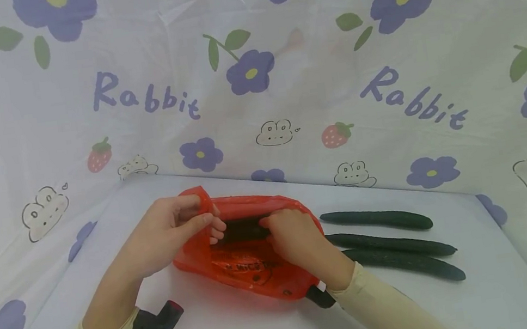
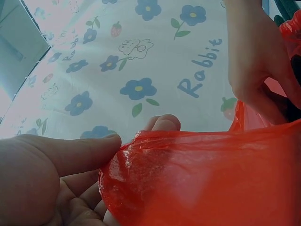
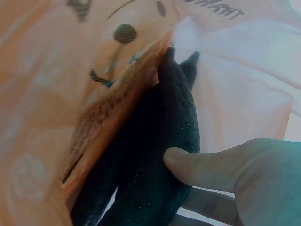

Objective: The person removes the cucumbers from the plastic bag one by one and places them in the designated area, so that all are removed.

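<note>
A red plastic bag (image 1: 196, 258) lies on the white table with its mouth spread open toward me. My left hand (image 1: 165, 234) pinches the bag's left rim between thumb and fingers; the left wrist view shows the thumb (image 2: 89, 150) pressing the thin film. Inside the bag, my right hand (image 1: 297, 237) grips a dark green cucumber (image 3: 160, 165), thumb on one side and fingers curled round the other. Against it lies a second cucumber (image 3: 101, 188), partly hidden by the printed bag wall. The far fingers of the right hand are hidden behind the cucumber.
Three more cucumbers lie side by side right of the bag: a back one (image 1: 379, 220), a middle one (image 1: 401, 244) and a front one (image 1: 414, 265). A patterned cloth (image 1: 314, 92) hangs behind the table. Black wrist-camera gear (image 1: 157, 323) sits at the left cuff.
</note>
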`<action>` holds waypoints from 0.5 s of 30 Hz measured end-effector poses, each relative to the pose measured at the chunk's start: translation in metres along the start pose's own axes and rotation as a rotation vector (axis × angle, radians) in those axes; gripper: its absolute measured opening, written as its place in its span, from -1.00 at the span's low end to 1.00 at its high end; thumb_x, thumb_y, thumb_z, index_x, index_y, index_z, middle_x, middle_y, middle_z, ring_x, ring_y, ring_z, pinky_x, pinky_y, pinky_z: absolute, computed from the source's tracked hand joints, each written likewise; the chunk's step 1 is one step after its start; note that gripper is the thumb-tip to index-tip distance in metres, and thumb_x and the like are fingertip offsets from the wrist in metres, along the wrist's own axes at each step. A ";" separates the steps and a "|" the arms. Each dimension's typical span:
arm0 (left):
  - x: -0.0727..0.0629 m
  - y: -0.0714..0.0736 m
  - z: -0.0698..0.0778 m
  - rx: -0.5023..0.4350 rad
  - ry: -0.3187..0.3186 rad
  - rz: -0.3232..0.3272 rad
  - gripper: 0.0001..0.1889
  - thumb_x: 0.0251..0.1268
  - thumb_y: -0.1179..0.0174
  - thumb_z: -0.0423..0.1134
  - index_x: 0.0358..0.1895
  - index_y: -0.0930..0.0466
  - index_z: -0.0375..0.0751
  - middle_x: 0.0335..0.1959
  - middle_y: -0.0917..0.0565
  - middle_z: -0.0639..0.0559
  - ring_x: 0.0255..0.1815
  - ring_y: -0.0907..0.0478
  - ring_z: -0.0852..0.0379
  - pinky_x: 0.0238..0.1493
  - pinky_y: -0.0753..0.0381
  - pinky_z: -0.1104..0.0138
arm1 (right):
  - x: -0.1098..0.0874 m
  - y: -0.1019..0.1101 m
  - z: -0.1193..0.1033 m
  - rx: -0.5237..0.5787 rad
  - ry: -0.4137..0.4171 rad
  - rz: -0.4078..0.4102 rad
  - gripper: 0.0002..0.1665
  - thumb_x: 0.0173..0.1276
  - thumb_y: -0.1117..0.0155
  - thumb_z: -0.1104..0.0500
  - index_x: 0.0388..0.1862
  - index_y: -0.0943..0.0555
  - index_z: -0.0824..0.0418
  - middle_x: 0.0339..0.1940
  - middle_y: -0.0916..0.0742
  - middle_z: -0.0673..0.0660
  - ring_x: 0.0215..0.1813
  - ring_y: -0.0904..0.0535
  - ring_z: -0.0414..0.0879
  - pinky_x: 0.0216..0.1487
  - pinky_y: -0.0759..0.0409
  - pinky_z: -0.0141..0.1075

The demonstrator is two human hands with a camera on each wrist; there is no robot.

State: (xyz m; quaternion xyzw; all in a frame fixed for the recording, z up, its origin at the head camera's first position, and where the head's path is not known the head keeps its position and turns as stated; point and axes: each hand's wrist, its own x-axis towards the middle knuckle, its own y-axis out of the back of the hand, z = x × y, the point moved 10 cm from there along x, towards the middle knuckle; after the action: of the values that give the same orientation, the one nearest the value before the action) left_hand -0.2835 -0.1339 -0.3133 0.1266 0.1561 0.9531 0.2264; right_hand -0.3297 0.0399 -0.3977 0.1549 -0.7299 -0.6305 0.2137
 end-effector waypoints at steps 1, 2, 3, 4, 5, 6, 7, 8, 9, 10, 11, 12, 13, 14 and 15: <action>0.000 0.000 0.000 -0.003 0.000 -0.001 -0.90 0.64 -0.21 -0.39 -0.06 -0.69 -0.36 -0.19 -0.83 -0.08 -0.13 -0.82 -0.03 0.12 -0.76 0.27 | 0.000 0.001 0.000 0.000 0.001 0.001 -0.83 0.41 -0.49 0.29 -0.27 -0.75 0.00 -0.48 -0.65 -0.10 -0.31 -0.61 -0.09 -0.19 -0.77 -0.14; 0.000 0.000 0.000 -0.005 0.000 -0.001 -0.90 0.65 -0.21 -0.39 -0.05 -0.69 -0.36 -0.19 -0.83 -0.08 -0.13 -0.82 -0.03 0.12 -0.76 0.27 | -0.001 0.002 -0.001 -0.002 0.003 0.003 -0.84 0.41 -0.49 0.29 -0.26 -0.75 0.01 -0.46 -0.66 -0.09 -0.29 -0.62 -0.09 -0.18 -0.77 -0.13; 0.000 0.000 0.000 -0.008 0.000 -0.001 -0.90 0.65 -0.21 -0.39 -0.05 -0.69 -0.36 -0.18 -0.83 -0.08 -0.13 -0.82 -0.03 0.12 -0.76 0.27 | -0.002 0.003 -0.001 -0.003 0.003 0.003 -0.85 0.41 -0.50 0.29 -0.24 -0.76 0.01 -0.45 -0.67 -0.09 -0.28 -0.62 -0.09 -0.17 -0.78 -0.13; 0.001 0.000 0.000 -0.011 -0.002 -0.001 -0.90 0.64 -0.21 -0.39 -0.06 -0.69 -0.36 -0.18 -0.83 -0.08 -0.13 -0.82 -0.03 0.12 -0.76 0.27 | -0.003 0.004 -0.002 -0.004 0.005 0.005 -0.85 0.41 -0.50 0.28 -0.22 -0.77 0.01 -0.44 -0.68 -0.08 -0.27 -0.63 -0.08 -0.16 -0.78 -0.12; 0.001 0.000 0.000 -0.013 -0.004 -0.001 -0.90 0.64 -0.21 -0.39 -0.06 -0.69 -0.36 -0.18 -0.83 -0.08 -0.13 -0.82 -0.04 0.12 -0.76 0.26 | -0.004 0.005 -0.002 -0.004 0.007 0.007 -0.85 0.41 -0.51 0.28 -0.20 -0.78 0.02 -0.42 -0.70 -0.07 -0.26 -0.64 -0.08 -0.16 -0.78 -0.11; 0.001 -0.001 0.000 -0.016 -0.007 0.000 -0.90 0.64 -0.21 -0.39 -0.06 -0.69 -0.36 -0.18 -0.83 -0.09 -0.13 -0.82 -0.04 0.11 -0.76 0.26 | -0.005 0.005 -0.002 -0.003 0.011 0.012 -0.85 0.41 -0.52 0.28 -0.17 -0.79 0.02 -0.40 -0.71 -0.07 -0.24 -0.65 -0.07 -0.14 -0.79 -0.10; 0.001 -0.001 0.000 -0.019 -0.011 -0.001 -0.90 0.64 -0.21 -0.39 -0.07 -0.69 -0.36 -0.18 -0.83 -0.09 -0.13 -0.82 -0.05 0.10 -0.77 0.25 | -0.006 0.006 -0.002 -0.004 0.014 0.016 -0.84 0.41 -0.52 0.27 -0.14 -0.79 0.02 -0.37 -0.73 -0.06 -0.22 -0.66 -0.07 -0.14 -0.79 -0.09; 0.001 -0.001 0.001 -0.019 -0.014 -0.001 -0.90 0.64 -0.21 -0.39 -0.07 -0.69 -0.36 -0.19 -0.83 -0.09 -0.13 -0.82 -0.06 0.10 -0.77 0.25 | -0.007 0.006 -0.001 -0.001 0.017 0.019 -0.82 0.40 -0.53 0.27 -0.11 -0.80 0.02 -0.35 -0.74 -0.06 -0.20 -0.67 -0.06 -0.12 -0.79 -0.08; 0.001 -0.001 0.001 -0.019 -0.017 -0.002 -0.90 0.64 -0.21 -0.39 -0.07 -0.68 -0.36 -0.19 -0.83 -0.09 -0.12 -0.82 -0.07 0.10 -0.77 0.24 | -0.007 0.006 -0.001 0.009 0.021 0.021 -0.80 0.40 -0.54 0.27 -0.07 -0.80 0.03 -0.32 -0.76 -0.05 -0.18 -0.68 -0.06 -0.09 -0.79 -0.08; 0.001 -0.001 0.001 -0.021 -0.019 -0.003 -0.90 0.65 -0.21 -0.39 -0.06 -0.68 -0.36 -0.18 -0.82 -0.10 -0.12 -0.82 -0.09 0.09 -0.78 0.24 | -0.008 0.006 -0.001 0.019 0.027 0.025 -0.78 0.40 -0.54 0.27 -0.03 -0.80 0.03 -0.28 -0.77 -0.04 -0.15 -0.69 -0.06 -0.05 -0.80 -0.08; 0.001 -0.001 0.001 -0.021 -0.020 -0.003 -0.90 0.65 -0.21 -0.39 -0.06 -0.68 -0.36 -0.18 -0.82 -0.10 -0.11 -0.82 -0.11 0.09 -0.78 0.24 | -0.008 0.006 0.000 0.037 0.030 0.025 -0.75 0.41 -0.55 0.27 0.02 -0.80 0.04 -0.24 -0.78 -0.03 -0.11 -0.69 -0.05 -0.01 -0.79 -0.09; 0.001 -0.001 0.001 -0.021 -0.018 -0.004 -0.90 0.65 -0.21 -0.39 -0.06 -0.68 -0.36 -0.18 -0.82 -0.10 -0.11 -0.82 -0.13 0.09 -0.78 0.24 | -0.008 0.005 0.001 0.060 0.034 0.025 -0.72 0.42 -0.54 0.27 0.07 -0.80 0.06 -0.20 -0.78 -0.02 -0.08 -0.69 -0.04 0.04 -0.79 -0.09; 0.001 -0.002 0.001 -0.021 -0.016 -0.005 -0.90 0.65 -0.21 -0.38 -0.05 -0.68 -0.36 -0.18 -0.82 -0.10 -0.10 -0.81 -0.14 0.09 -0.77 0.25 | -0.008 0.005 0.001 0.082 0.036 0.022 -0.70 0.43 -0.53 0.28 0.11 -0.79 0.07 -0.17 -0.78 0.00 -0.05 -0.68 -0.04 0.07 -0.78 -0.11; 0.001 -0.002 0.001 -0.020 -0.014 -0.005 -0.90 0.66 -0.20 -0.38 -0.05 -0.68 -0.36 -0.18 -0.82 -0.10 -0.10 -0.81 -0.15 0.10 -0.77 0.25 | -0.009 0.005 0.002 0.108 0.039 0.018 -0.67 0.45 -0.52 0.28 0.16 -0.78 0.10 -0.13 -0.78 0.03 -0.02 -0.68 -0.03 0.12 -0.76 -0.12; 0.001 -0.002 0.001 -0.022 -0.014 -0.005 -0.90 0.66 -0.20 -0.38 -0.05 -0.67 -0.37 -0.18 -0.82 -0.10 -0.10 -0.81 -0.14 0.10 -0.77 0.25 | -0.009 0.004 0.002 0.136 0.044 0.016 -0.64 0.46 -0.51 0.29 0.20 -0.76 0.13 -0.09 -0.78 0.05 0.01 -0.67 -0.02 0.15 -0.75 -0.12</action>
State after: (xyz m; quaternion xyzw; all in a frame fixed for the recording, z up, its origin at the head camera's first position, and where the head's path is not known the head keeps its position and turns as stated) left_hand -0.2834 -0.1320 -0.3132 0.1304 0.1441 0.9533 0.2313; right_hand -0.3226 0.0472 -0.3947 0.1770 -0.7673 -0.5743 0.2236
